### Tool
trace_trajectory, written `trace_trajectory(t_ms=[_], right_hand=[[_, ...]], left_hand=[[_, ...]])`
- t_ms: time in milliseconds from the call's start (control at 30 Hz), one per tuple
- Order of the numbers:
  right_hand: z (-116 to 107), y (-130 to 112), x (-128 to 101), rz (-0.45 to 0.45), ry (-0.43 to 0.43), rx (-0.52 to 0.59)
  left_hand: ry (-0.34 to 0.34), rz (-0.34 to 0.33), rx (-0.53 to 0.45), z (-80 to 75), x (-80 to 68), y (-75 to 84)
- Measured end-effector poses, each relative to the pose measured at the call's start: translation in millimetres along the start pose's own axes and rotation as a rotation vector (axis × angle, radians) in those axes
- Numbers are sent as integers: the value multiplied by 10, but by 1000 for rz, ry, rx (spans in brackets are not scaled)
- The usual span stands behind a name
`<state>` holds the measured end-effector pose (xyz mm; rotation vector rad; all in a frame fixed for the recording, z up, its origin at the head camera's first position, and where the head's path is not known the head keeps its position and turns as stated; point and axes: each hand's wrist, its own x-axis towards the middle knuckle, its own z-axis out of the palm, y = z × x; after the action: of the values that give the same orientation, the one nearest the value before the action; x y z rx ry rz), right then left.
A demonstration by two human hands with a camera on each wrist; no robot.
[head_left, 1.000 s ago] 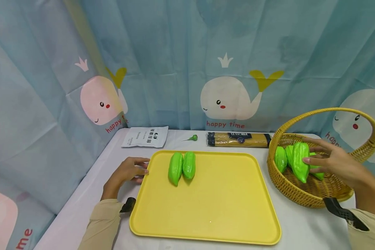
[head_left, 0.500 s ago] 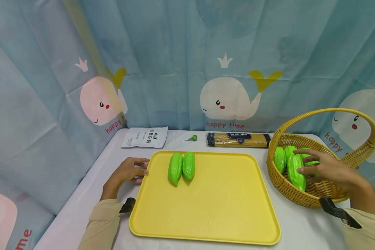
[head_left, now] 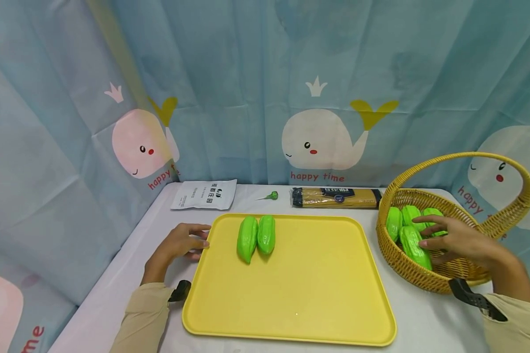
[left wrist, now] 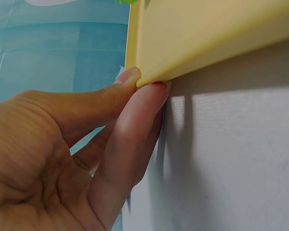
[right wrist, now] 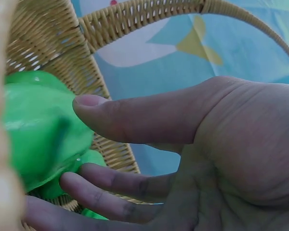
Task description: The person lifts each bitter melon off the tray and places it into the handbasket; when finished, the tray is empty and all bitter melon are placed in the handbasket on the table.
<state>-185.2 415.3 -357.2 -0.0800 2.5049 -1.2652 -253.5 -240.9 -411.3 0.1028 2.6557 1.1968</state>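
Four green vegetables (head_left: 394, 223) lie inside the wicker basket (head_left: 393, 255); the front vegetable (head_left: 413, 249) is long, ridged and shiny. The right hand (head_left: 461, 240) is at this one, its fingers parted and slightly bent, not closed around it; whether they touch it, I cannot tell. The left hand (head_left: 181, 241) pinches the edge of the yellow tray (head_left: 300, 289), where two similar vegetables (head_left: 247, 239) lie side by side.

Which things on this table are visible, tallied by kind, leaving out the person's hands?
Long green pieces: 6
Yellow tray: 1
Wicker basket: 1
White pouch: 1
Long brown packet: 1
Small green item: 1
Total: 11
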Motion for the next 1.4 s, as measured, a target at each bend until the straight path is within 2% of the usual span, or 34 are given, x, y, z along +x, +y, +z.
trace_trajectory(t_ms=[200, 500, 800, 1000, 1200, 1400], right_hand=[[-17, -53, -34, -15, 44, -73], [-9, -320, -129, -98, 206, -226], [149, -619, -258, -261, 263, -187], [340, -774, -227, -380, 209, -107], [584, -886, -101, -373, 129, -15], [811, -914, 52, -405, 32, 81]], left_hand=[[-5, -7, -9, -5, -15, 0], [4, 8, 2, -15, -24, 6], [9, -10, -13, 8, -13, 5], [8, -24, -6, 11, -2, -1], [10, -13, 3, 14, 2, -14], [5, -10, 1, -3, -8, 2]])
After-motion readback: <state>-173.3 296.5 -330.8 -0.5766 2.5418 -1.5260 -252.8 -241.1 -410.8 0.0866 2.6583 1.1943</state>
